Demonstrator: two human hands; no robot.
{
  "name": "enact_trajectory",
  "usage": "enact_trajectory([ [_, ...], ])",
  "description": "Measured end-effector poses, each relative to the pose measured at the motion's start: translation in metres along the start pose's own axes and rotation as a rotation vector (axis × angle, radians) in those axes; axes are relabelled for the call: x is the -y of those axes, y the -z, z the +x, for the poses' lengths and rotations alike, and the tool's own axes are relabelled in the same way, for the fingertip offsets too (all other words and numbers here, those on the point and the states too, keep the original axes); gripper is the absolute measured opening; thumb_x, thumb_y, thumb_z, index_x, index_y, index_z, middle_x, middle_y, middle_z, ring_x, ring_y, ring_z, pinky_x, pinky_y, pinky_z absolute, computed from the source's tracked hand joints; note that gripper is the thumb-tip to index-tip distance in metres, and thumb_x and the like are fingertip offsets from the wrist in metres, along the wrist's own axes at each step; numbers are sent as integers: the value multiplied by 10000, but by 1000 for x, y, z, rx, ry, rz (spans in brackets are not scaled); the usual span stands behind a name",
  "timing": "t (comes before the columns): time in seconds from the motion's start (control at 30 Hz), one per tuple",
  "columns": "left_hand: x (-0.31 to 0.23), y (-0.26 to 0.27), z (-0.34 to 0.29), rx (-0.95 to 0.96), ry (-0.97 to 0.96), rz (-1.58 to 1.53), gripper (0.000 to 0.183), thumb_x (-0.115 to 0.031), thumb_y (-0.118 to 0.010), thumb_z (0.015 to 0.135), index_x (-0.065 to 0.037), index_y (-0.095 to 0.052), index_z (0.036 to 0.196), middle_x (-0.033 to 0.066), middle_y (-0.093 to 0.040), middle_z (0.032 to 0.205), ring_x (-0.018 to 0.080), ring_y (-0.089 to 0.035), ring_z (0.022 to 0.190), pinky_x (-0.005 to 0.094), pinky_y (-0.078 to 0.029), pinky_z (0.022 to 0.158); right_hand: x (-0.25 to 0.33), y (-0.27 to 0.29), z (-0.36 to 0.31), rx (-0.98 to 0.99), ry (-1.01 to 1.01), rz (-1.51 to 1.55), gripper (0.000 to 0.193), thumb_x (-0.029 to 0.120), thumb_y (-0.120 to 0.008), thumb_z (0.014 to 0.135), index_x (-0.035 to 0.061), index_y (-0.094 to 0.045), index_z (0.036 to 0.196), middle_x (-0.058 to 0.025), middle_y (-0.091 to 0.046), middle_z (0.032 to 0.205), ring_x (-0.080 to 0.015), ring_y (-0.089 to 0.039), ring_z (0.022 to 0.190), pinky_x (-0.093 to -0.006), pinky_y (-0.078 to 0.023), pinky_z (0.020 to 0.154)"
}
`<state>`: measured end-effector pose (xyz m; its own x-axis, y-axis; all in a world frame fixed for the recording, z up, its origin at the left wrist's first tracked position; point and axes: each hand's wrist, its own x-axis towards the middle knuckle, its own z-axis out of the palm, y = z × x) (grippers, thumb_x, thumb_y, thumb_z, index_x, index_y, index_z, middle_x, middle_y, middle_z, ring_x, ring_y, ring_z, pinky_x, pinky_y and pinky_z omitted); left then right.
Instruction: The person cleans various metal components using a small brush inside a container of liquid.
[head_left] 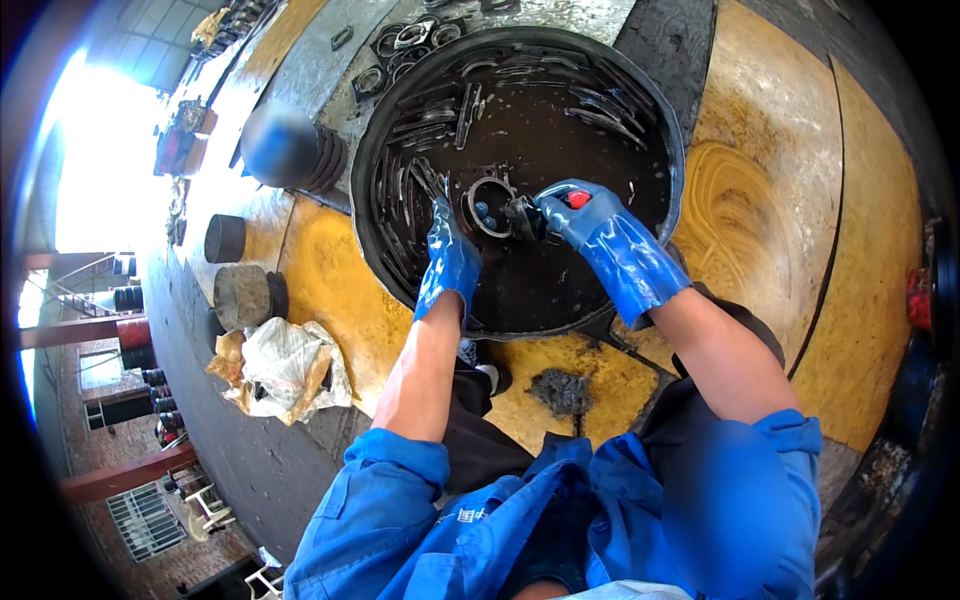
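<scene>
Both my hands wear wet blue rubber gloves and reach over a round black tub (668, 215) of dark liquid. My left hand (450, 262) is closed on the left side of a round metal ring part (470, 207); blue glove fingertips show through its opening. My right hand (590, 215) grips a brush with a red handle end (578, 199). The brush's dark head (524, 217) touches the ring part's right side. Just above my left fingers lie dark metal strips (428, 178). More oily dark strips (610, 110) line the tub's inner edge.
Several ring-shaped metal parts (412, 36) lie beyond the tub. Left of it stand a dark ribbed stack (325, 160), a cylinder (242, 297) and a white plastic bag (290, 360). A dark fibrous clump (562, 391) sits on the yellow-stained floor near my legs.
</scene>
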<state>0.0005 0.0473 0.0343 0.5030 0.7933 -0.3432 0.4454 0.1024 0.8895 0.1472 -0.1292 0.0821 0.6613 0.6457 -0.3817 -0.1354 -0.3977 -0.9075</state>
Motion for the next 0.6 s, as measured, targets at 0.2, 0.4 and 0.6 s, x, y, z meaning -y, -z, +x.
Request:
enact_trajectory([
  [0.2, -2, -8, 0, 92, -23, -81, 559, -467, -415, 1101, -25, -632, 1364, 110, -696, 1231, 218, -598, 998, 356, -475, 963, -5, -6, -7, 32, 63, 130, 183, 177, -735, 933, 63, -776, 1070, -73, -784, 993, -158, -727, 910, -307, -571, 882],
  [0.4, -2, -13, 6, 160, -53, -135, 534, -446, -417, 1100, -36, -639, 1361, 105, -698, 1237, 218, -597, 1029, 369, -451, 994, -31, -3, 8, 83, 101, -98, 178, 185, -717, 941, 83, -774, 1076, -81, -778, 984, -180, -733, 915, -328, -575, 870],
  [0.6, 6, -9, 2, 200, -37, -178, 511, -424, -420, 1098, -47, -647, 1357, 100, -700, 1242, 219, -595, 1060, 382, -427, 1026, -11, -3, 2, -11, 200, -88, 179, 170, -715, 938, 87, -771, 1087, -88, -778, 1018, -181, -737, 925, -327, -582, 858],
])
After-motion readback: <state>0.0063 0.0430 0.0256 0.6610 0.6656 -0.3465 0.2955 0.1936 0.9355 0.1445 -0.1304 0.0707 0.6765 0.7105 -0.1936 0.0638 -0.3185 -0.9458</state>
